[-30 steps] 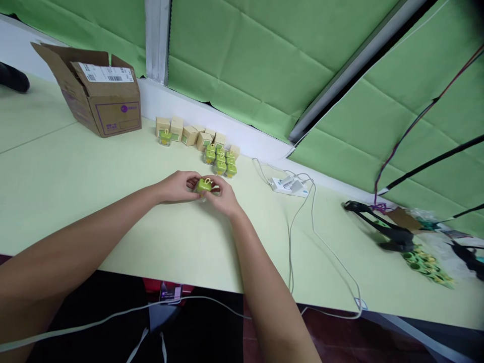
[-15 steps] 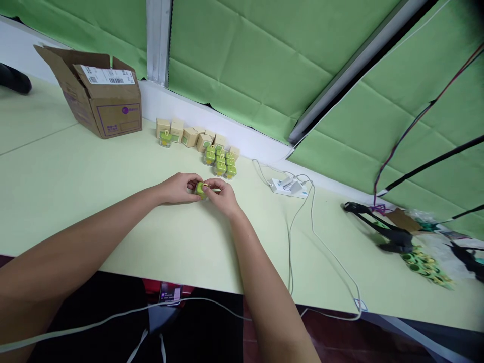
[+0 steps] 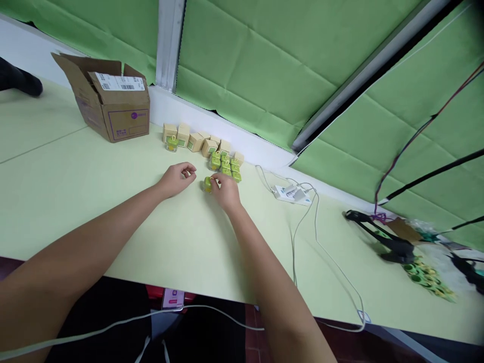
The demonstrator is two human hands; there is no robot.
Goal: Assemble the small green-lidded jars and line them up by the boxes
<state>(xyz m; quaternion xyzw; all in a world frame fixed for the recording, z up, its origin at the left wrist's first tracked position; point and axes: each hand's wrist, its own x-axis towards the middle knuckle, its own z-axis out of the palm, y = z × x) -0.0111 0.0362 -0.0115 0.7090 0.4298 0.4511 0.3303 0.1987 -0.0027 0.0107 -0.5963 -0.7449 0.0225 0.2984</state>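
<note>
Between the thumb and fingers of my right hand is a small glass jar with a green lid, pinched near the yellow loop on its top. My left hand is just left of it, fingers loosely curled and apart, with nothing in them. Behind my right hand stands a cluster of similar green-lidded jars, partly hidden by that hand. One more green-lidded jar stands apart to the left, in front of the small cardboard boxes lined up by the wall.
An open cardboard carton sits at the back left. A white power strip with cables lies to the right. Further right are black straps and a pile of green pieces. A phone shows below the table edge.
My left hand has let go of the jar and moved back to the left. The right hand keeps the jar and has shifted slightly right with it. The view has moved a little.
</note>
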